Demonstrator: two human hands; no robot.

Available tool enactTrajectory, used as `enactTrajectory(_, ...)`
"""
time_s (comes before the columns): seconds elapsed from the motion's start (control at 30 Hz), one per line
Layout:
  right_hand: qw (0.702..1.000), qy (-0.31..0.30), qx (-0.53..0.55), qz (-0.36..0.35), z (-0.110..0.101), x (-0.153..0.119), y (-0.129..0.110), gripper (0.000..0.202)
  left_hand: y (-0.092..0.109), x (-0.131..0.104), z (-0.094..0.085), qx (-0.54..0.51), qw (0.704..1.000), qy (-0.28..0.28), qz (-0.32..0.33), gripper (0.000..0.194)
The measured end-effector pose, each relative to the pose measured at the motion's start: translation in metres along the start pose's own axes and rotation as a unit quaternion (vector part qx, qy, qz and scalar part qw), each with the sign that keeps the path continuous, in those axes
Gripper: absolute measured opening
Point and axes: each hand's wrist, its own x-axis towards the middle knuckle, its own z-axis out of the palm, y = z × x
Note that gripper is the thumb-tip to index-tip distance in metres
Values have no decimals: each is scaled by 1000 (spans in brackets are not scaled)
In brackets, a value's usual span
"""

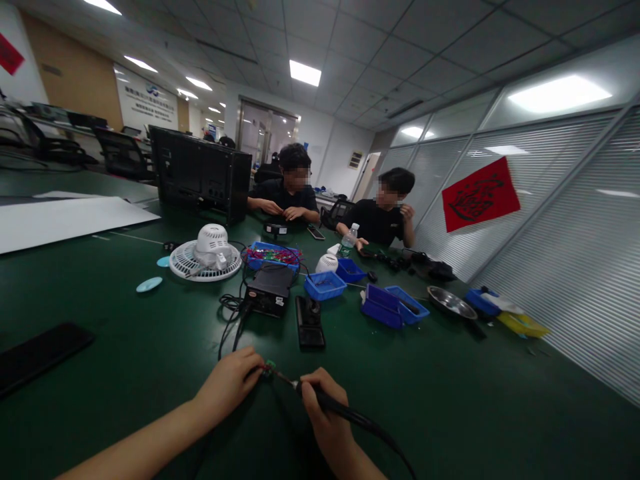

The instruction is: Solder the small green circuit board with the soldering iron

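My right hand (325, 407) is closed around the black handle of a soldering iron (313, 393), whose cable trails off to the lower right. The iron's tip points left at a small green circuit board (270, 366); whether it touches the board is too small to tell. My left hand (239, 373) is pinched at the board's left side, with a bit of red wire at the fingertips. Just beyond stand a black soldering station (270, 291) with coiled cables and a black iron stand (310, 323).
Behind the station are a blue tray (273, 257) of red wires, white fan parts (206, 253) and several blue bins (325, 285). A metal dish (451, 303) sits to the right, a black phone-like slab (43, 353) to the left. Two people sit across the table near a monitor (200, 173).
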Motion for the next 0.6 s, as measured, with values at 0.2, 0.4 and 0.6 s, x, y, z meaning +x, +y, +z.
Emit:
enactTrajectory(0.2, 999, -12, -17, -36, -3, -1, -8, 11, -3, 0, 1, -11, 1000, 2, 5, 20)
enactTrajectory(0.4, 999, -15, -37, -28, -1, 0, -11, 12, -3, 0, 1, 1, 1000, -2, 8, 19)
enactTrajectory(0.6, 999, -20, -32, -33, -3, 2, -13, 12, -4, -1, 1, 0, 1000, 2, 10, 20)
